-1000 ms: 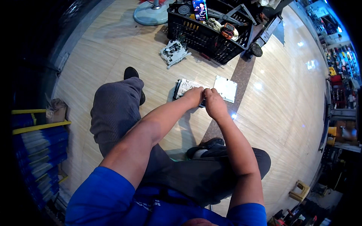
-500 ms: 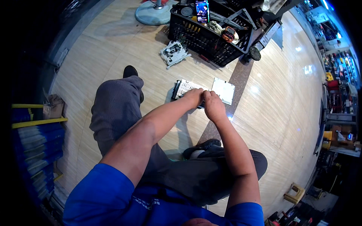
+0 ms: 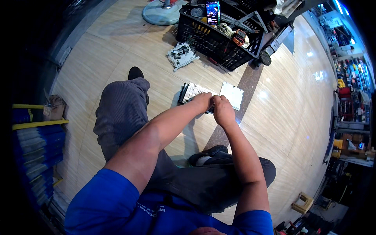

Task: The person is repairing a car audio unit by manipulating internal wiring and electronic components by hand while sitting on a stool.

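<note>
An opened electronic unit (image 3: pixel 192 90) with a silver, slotted body and a black front lies on the floor before me. My left hand (image 3: pixel 202 102) has its fingers closed at the unit's right part. Beside it, my right hand (image 3: pixel 223 111) is also closed, fingertips pinched near the left hand's. Whatever small thing is between the fingers is hidden. A flat pale metal plate (image 3: pixel 232 93) lies just right of the unit, behind my right hand. Farther forward sits a loose pale metal mechanism (image 3: pixel 181 57).
A black plastic crate (image 3: pixel 219 49) holds tools, cables and a lit phone (image 3: pixel 213 13). A round stand base (image 3: pixel 156 15) is left of it. Blue items on yellow-edged shelving (image 3: pixel 39 143) line the left, stocked shelves (image 3: pixel 350 78) the right; a yellow tool (image 3: pixel 301 202) lies lower right.
Both hands stay at the unit, with only slight finger and wrist movement. The view has shifted a little, so the surroundings sit slightly differently in the picture.
</note>
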Available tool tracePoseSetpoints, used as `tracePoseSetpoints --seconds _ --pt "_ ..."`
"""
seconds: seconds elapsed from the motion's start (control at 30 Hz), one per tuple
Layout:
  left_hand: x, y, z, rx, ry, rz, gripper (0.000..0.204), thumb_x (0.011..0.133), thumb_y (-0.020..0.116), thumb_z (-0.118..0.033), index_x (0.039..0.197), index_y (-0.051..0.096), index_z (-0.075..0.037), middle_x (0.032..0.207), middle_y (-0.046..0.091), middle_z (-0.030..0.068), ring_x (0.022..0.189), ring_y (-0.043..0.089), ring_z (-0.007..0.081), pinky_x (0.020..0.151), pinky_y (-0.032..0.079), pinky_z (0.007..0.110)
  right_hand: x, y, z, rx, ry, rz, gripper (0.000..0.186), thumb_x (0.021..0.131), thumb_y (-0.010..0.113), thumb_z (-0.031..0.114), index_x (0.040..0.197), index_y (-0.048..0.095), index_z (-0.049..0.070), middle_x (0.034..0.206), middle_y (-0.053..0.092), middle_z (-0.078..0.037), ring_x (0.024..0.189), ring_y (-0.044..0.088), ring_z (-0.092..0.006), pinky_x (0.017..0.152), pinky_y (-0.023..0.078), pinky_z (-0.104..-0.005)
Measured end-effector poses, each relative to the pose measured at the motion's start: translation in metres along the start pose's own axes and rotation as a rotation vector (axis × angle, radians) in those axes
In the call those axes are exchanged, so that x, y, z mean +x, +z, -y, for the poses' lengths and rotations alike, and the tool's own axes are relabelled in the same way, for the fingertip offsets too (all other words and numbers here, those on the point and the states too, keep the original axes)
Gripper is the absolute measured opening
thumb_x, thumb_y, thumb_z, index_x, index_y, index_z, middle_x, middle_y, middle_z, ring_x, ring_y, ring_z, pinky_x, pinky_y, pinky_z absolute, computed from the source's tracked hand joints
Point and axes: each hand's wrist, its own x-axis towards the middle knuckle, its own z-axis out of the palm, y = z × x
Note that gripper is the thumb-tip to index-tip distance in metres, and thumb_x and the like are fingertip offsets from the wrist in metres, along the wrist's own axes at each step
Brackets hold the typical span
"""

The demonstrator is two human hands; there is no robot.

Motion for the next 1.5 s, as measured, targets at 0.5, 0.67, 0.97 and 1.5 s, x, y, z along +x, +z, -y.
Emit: tracePoseSetpoints --seconds 0.5,0.67,0.97,1.5 --pt "-0.012 -0.013 -0.012 0.037 -0.001 -0.038 0.025 0.092 0.049 -0.024 0.103 0.057 -0.004 0.102 0.066 0.0235 0.101 0.063 0.0378 0.088 0.051 0.045 -0.002 0.002 -0.002 0.011 0.043 -0.015 0.014 0.085 0.051 0.008 0.097 0.058 0.005 0.094 0.061 -0.016 0.092 0.062 -0.0347 0.079 0.052 -0.0437" --pt "-0.016 -0.022 -0.021 0.117 0.053 -0.008 0.026 0.092 0.050 -0.026 0.103 0.057 -0.004 0.101 0.066 0.0226 0.100 0.064 0.0376 0.088 0.051 0.044 -0.004 -0.004 -0.007 0.008 0.049 0.020 0.014 0.084 0.051 0.007 0.094 0.061 0.006 0.094 0.060 -0.016 0.091 0.061 -0.0353 0.079 0.051 -0.0429" --pt "-0.003 -0.008 -0.009 0.152 0.042 -0.005 0.027 0.092 0.050 -0.027 0.102 0.059 -0.003 0.104 0.066 0.0216 0.101 0.063 0.0361 0.087 0.052 0.044 -0.005 0.002 0.004 0.122 0.165 0.007 0.021 0.091 0.048 0.009 0.109 0.054 0.002 0.098 0.061 -0.024 0.089 0.063 -0.0411 0.077 0.051 -0.0483" --pt "-0.010 -0.017 -0.016 0.130 0.060 0.025 0.025 0.091 0.051 -0.023 0.104 0.057 -0.003 0.105 0.066 0.0230 0.103 0.063 0.0369 0.089 0.051 0.044 -0.006 0.007 0.002 0.082 0.062 -0.033 0.016 0.089 0.047 0.008 0.104 0.052 0.005 0.101 0.060 -0.019 0.089 0.065 -0.0380 0.071 0.055 -0.0459"
